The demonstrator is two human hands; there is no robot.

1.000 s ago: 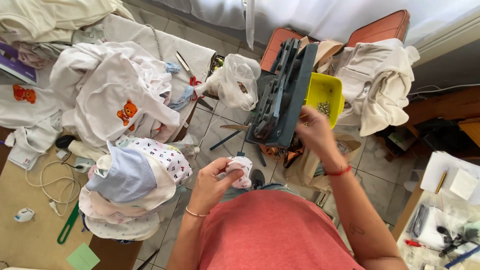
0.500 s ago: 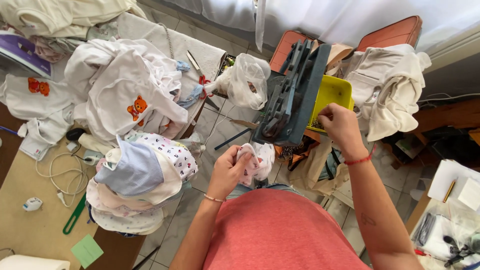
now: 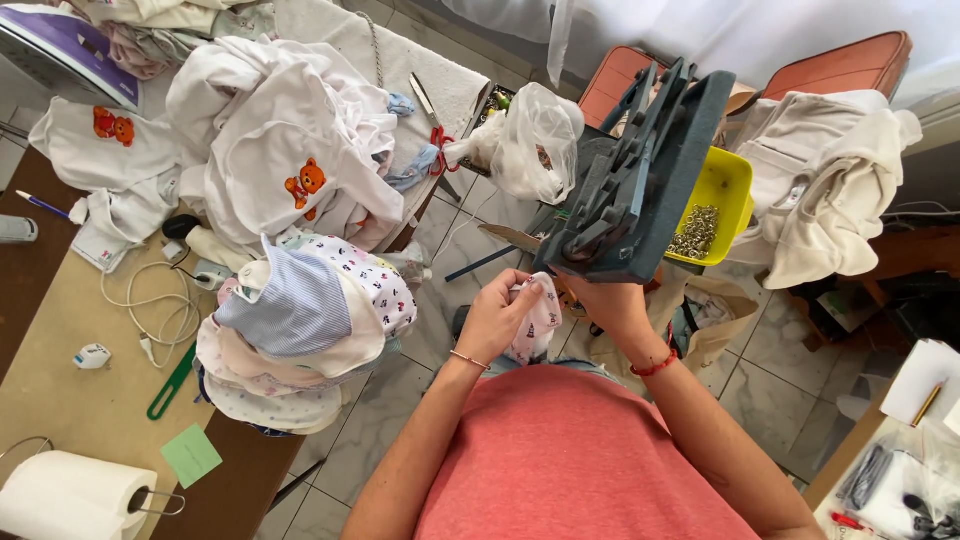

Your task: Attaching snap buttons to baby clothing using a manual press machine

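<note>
Head view shows left hand (image 3: 497, 318) and right hand (image 3: 608, 300) pinching the patterned cloth (image 3: 538, 322) taut under the dark press (image 3: 640, 185), fingers clamped.

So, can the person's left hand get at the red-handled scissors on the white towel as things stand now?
Probably not at once: the left hand is holding the small printed white cloth by the dark press machine. The red-handled scissors lie uncovered, so the path looks free once the cloth is released.

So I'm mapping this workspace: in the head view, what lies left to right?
Paper towel roll → stacked baby clothes → left hand → dark press tool → yellow tub → cream garments.
</note>
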